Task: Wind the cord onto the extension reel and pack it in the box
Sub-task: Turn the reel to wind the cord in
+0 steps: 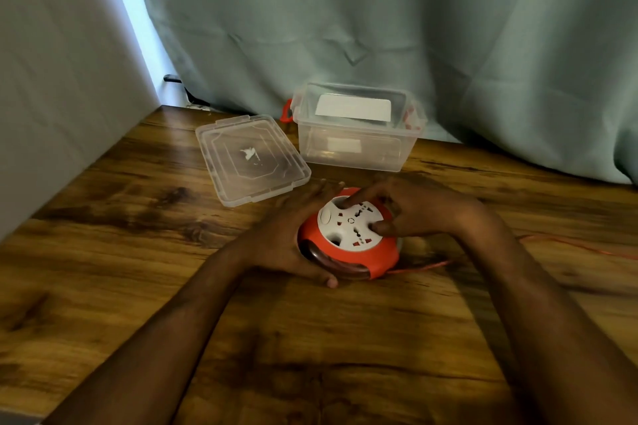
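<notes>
A round red extension reel (348,254) with a white socket face lies flat on the wooden table (138,252). My left hand (293,235) cups its left side, thumb under the front edge. My right hand (414,210) rests on top, with the index finger and thumb pressed into hollows of the white face. A thin red cord (580,245) leaves the reel's right side and trails off to the right. Behind stands the clear plastic box (355,152) with red latches, open. Its lid (252,159) lies flat to the box's left.
A grey-green curtain (414,28) hangs along the table's back edge, close behind the box. A pale wall (51,79) borders the table on the left. A white label shows inside the box.
</notes>
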A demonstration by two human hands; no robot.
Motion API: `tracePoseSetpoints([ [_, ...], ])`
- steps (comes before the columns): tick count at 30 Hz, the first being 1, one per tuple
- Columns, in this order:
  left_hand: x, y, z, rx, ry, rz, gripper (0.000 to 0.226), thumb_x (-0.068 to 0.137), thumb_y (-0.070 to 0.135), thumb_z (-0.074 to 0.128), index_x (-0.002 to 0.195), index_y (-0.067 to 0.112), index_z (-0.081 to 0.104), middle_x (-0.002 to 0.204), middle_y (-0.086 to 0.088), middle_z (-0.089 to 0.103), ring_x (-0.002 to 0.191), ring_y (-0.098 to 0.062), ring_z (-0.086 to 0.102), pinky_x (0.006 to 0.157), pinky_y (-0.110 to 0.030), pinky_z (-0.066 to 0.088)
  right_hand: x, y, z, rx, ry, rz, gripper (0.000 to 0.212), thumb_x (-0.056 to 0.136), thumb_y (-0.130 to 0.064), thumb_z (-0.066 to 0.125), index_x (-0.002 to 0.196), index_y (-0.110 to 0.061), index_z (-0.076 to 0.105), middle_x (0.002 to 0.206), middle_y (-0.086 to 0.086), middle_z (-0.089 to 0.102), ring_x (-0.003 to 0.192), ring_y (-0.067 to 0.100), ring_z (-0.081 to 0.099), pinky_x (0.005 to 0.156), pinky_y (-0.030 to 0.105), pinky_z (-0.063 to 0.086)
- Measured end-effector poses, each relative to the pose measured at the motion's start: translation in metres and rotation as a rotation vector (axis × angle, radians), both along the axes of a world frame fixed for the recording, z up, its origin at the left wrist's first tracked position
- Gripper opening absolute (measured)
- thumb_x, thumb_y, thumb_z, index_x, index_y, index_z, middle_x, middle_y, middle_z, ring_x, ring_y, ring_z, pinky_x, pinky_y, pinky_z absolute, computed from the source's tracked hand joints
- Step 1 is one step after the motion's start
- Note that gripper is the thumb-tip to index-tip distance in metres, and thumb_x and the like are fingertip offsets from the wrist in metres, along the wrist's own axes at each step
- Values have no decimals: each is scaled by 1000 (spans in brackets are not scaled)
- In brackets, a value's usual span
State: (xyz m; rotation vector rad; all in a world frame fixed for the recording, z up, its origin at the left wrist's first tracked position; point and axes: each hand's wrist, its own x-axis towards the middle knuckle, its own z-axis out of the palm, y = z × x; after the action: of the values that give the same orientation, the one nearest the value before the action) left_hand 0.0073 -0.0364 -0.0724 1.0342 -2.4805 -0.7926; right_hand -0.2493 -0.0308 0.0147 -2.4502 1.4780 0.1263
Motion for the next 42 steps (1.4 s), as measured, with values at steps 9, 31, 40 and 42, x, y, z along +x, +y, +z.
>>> tracePoseSetpoints([
  [9, -1, 1, 3, 19, 30, 69, 133, 44, 93, 71, 153, 61, 0, 170, 13, 18, 156, -15, 18, 126, -56, 17, -3, 0, 2, 14, -8, -20, 60, 85, -48, 77, 136, -58, 48, 145, -13, 55, 118, 15, 60, 85, 36, 60],
  [31, -5, 4, 6, 42, 88, 88, 129, 53, 75, 86, 149, 66, 1, 166, 17, 26, 151, -11, 30, 124, -52, 30, 32, 17, -1, -258, 90, -95, 57, 76, -80, 65, 66, -29, 39, 63, -14, 45, 56, 4, 46, 53, 18, 29],
  [40, -3, 3, 6, 46, 89, 66, 131, 52, 76, 86, 151, 63, 1, 166, 15, 27, 151, -11, 31, 123, -47, 34, 12, 7, 8, -93, -12, -32, 23, 90, -39, 74, 112, -40, 65, 76, -20, 52, 73, 4, 58, 58, 18, 42],
  [42, -2, 4, 5, 70, 101, 53, 137, 55, 65, 92, 158, 50, 2, 163, 27, 23, 150, -3, 29, 124, -37, 33, 5, 5, 8, -63, -6, -22, 50, 87, -38, 76, 132, -51, 58, 97, -19, 63, 80, 4, 60, 61, 24, 50],
])
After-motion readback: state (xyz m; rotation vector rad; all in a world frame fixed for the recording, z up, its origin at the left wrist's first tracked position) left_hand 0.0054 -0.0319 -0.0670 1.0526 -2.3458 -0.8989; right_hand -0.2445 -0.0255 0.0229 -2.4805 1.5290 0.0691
